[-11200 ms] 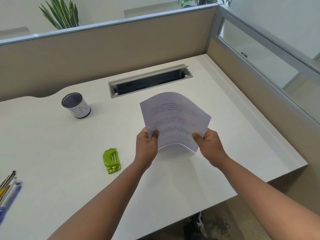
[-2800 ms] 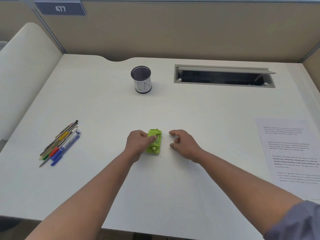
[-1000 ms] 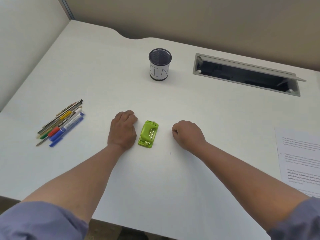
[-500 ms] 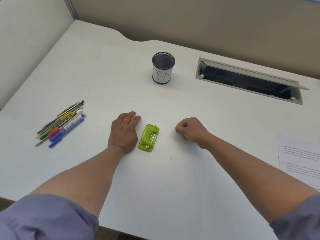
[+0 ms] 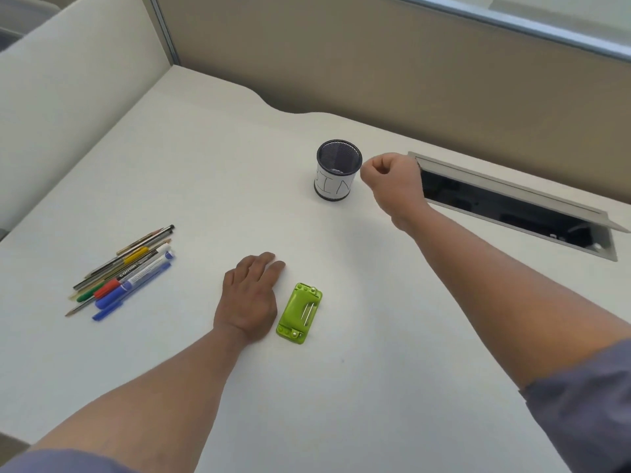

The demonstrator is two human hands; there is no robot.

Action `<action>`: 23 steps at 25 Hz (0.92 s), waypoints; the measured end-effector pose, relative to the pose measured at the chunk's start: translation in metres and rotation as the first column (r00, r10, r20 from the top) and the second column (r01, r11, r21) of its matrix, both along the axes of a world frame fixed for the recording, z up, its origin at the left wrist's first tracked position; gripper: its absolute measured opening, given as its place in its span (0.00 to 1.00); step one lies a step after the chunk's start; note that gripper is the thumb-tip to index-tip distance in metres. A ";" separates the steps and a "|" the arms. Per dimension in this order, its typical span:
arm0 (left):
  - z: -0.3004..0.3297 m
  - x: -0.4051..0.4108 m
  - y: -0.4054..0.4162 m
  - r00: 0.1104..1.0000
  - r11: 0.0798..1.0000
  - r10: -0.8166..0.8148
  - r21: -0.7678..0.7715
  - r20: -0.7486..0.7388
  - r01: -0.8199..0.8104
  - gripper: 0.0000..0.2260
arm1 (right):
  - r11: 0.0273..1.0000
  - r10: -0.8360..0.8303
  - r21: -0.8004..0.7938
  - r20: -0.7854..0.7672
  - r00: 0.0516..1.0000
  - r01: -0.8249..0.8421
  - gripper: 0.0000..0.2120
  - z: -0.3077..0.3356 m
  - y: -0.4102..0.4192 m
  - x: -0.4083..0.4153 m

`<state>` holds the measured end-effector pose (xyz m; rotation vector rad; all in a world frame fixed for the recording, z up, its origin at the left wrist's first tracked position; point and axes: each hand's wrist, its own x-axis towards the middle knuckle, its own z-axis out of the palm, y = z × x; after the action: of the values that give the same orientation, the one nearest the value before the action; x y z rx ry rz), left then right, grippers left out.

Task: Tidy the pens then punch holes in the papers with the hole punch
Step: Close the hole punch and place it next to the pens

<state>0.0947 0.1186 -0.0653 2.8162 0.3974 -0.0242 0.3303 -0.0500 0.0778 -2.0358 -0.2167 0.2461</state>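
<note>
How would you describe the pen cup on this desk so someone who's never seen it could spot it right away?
Start at the long open cable slot sunk into the back of the white desk. Just left of it, past the raised right hand, stands the pen cup, upright. It is the only round dark mesh container here, with a white label hand-lettered "BIN", unlike the flat green hole punch and the pens lying nearer the front.

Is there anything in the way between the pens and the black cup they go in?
Nothing visible is. The pens lie at the left of the desk, and bare desk runs from them to the cup. The left hand and green hole punch sit nearer, off that line.
</note>
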 end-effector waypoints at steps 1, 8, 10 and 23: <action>0.000 0.000 0.000 1.000 1.000 0.000 0.005 0.007 0.000 0.27 | 0.999 0.012 -0.038 0.026 1.000 -0.011 0.14 0.000 0.007 0.009; -0.002 0.000 0.001 1.000 1.000 0.009 0.018 0.007 -0.009 0.26 | 0.961 0.122 -0.263 0.102 0.987 -0.092 0.07 -0.015 0.043 0.053; -0.001 0.000 0.001 1.000 1.000 0.000 0.024 0.008 0.000 0.26 | 0.954 0.104 -0.290 0.096 0.990 -0.072 0.07 -0.019 0.045 0.057; 0.001 0.001 0.001 1.000 1.000 -0.007 0.023 0.019 0.007 0.25 | 0.998 0.015 0.053 0.027 1.000 -0.016 0.06 -0.026 0.009 -0.010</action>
<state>0.0953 0.1194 -0.0643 2.8378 0.3857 0.0050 0.3201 -0.0413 0.0516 -1.9858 -0.2531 0.2207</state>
